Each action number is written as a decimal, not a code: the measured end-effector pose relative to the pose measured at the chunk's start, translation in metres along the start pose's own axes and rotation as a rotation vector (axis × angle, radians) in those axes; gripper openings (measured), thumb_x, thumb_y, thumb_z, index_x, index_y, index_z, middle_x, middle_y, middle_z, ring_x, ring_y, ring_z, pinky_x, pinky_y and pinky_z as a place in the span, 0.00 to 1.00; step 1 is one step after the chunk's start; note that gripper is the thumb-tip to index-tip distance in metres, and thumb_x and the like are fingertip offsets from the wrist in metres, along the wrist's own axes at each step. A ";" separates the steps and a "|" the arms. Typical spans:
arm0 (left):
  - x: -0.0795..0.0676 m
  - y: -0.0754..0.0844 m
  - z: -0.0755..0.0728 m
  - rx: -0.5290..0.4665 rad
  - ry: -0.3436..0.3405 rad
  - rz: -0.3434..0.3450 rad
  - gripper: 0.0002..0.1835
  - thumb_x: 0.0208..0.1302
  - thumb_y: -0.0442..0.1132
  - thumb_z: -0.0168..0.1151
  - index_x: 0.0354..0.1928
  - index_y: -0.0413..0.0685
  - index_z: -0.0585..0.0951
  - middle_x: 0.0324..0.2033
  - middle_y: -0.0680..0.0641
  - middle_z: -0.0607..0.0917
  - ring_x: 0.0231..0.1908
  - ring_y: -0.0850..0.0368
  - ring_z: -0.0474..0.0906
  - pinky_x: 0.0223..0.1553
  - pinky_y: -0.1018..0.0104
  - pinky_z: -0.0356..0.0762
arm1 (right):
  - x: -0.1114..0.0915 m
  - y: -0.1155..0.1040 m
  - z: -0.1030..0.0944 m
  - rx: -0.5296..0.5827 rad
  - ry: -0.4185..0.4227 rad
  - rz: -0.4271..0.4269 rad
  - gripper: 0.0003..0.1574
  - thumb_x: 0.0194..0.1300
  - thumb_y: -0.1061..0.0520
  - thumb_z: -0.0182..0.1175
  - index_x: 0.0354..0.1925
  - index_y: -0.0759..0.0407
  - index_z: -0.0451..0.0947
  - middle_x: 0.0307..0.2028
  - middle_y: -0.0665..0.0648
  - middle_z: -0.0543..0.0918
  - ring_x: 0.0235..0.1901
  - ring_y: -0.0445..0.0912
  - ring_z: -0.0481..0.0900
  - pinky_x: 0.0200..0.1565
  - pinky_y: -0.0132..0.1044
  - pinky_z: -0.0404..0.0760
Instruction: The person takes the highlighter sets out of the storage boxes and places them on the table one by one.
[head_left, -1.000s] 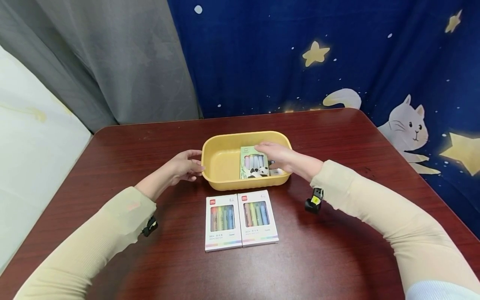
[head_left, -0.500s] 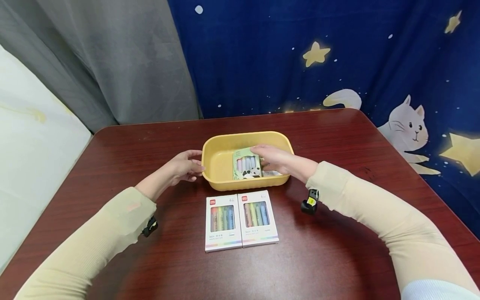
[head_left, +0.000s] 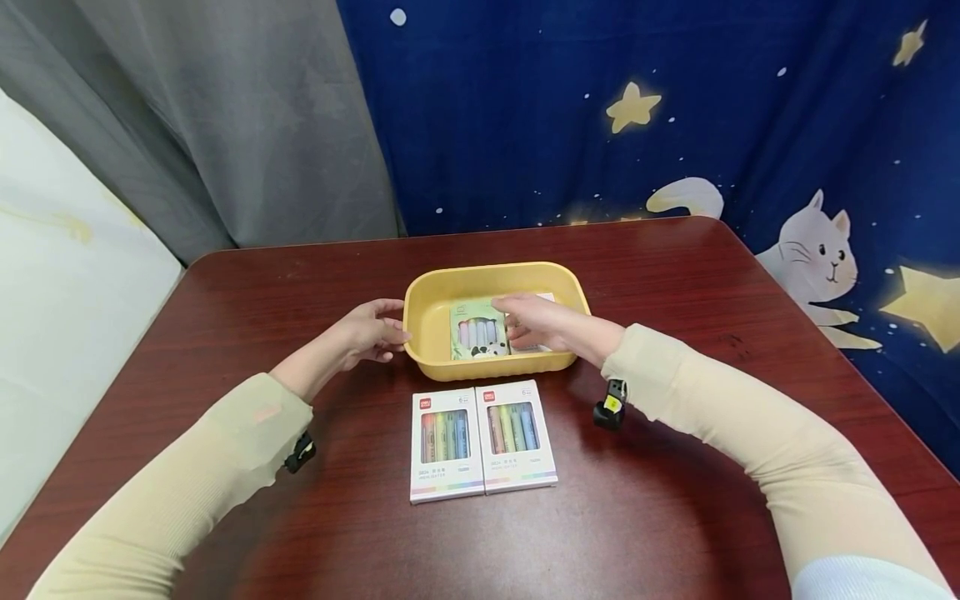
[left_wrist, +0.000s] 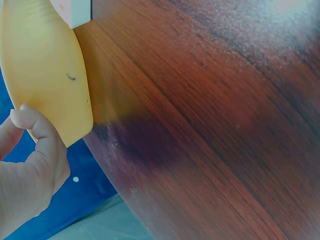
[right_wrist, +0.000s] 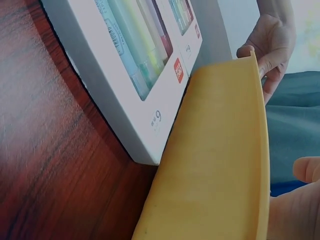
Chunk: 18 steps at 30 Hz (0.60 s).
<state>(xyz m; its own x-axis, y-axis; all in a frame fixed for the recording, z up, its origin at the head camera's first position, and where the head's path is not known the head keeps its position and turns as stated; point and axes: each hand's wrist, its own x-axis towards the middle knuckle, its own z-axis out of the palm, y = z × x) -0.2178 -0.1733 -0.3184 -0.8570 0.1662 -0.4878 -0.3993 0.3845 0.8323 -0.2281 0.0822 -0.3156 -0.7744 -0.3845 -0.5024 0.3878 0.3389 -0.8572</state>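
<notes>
A yellow plastic basket [head_left: 429, 367] stands mid-table. My left hand [head_left: 370, 332] pinches its left end at the rim between thumb and fingers; the left wrist view shows the fingertips against the yellow wall. Inside, my right hand [head_left: 542, 321] holds a green panda-print box of highlighters [head_left: 477, 329] by its right edge, with the box lying towards the basket's middle. Beyond it, partly under the right hand, a white item shows at the basket's right end. In the right wrist view the basket's wall hides the fingertips.
Two white window boxes of highlighters, a left one [head_left: 447, 446] and a right one [head_left: 516, 437], lie side by side in front of the basket on the dark red wooden table [head_left: 622, 517]. Grey and blue star-patterned curtains [head_left: 510, 108] hang behind.
My right hand has moved left inside the basket, and the green box of highlighters has shifted left with it. More of the white item at the right end shows. My left hand stays put.
</notes>
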 end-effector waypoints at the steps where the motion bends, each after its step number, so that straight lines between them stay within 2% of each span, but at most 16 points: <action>1: 0.000 0.000 0.000 -0.001 -0.001 0.000 0.36 0.63 0.30 0.54 0.69 0.46 0.50 0.45 0.43 0.71 0.27 0.63 0.75 0.26 0.73 0.72 | 0.001 0.000 0.001 0.000 0.000 0.005 0.37 0.72 0.48 0.40 0.71 0.59 0.42 0.67 0.69 0.50 0.63 0.59 0.58 0.59 0.46 0.66; 13: -0.001 0.001 0.000 0.003 0.005 -0.009 0.36 0.63 0.31 0.54 0.70 0.47 0.50 0.47 0.42 0.71 0.29 0.61 0.75 0.27 0.73 0.72 | 0.007 -0.001 0.006 0.049 0.011 0.042 0.39 0.71 0.47 0.43 0.71 0.59 0.41 0.67 0.69 0.52 0.63 0.59 0.58 0.59 0.46 0.67; 18: -0.001 0.000 0.001 0.001 0.009 -0.009 0.36 0.62 0.30 0.54 0.69 0.47 0.51 0.47 0.42 0.71 0.29 0.61 0.75 0.26 0.74 0.73 | 0.012 -0.001 0.011 0.132 -0.008 0.050 0.39 0.71 0.48 0.43 0.71 0.59 0.40 0.67 0.69 0.48 0.64 0.60 0.56 0.59 0.48 0.66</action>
<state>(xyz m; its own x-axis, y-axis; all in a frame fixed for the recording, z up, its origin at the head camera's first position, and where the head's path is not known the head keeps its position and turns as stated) -0.2169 -0.1728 -0.3179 -0.8562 0.1540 -0.4931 -0.4070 0.3868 0.8275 -0.2327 0.0677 -0.3222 -0.7488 -0.3772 -0.5450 0.4884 0.2420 -0.8384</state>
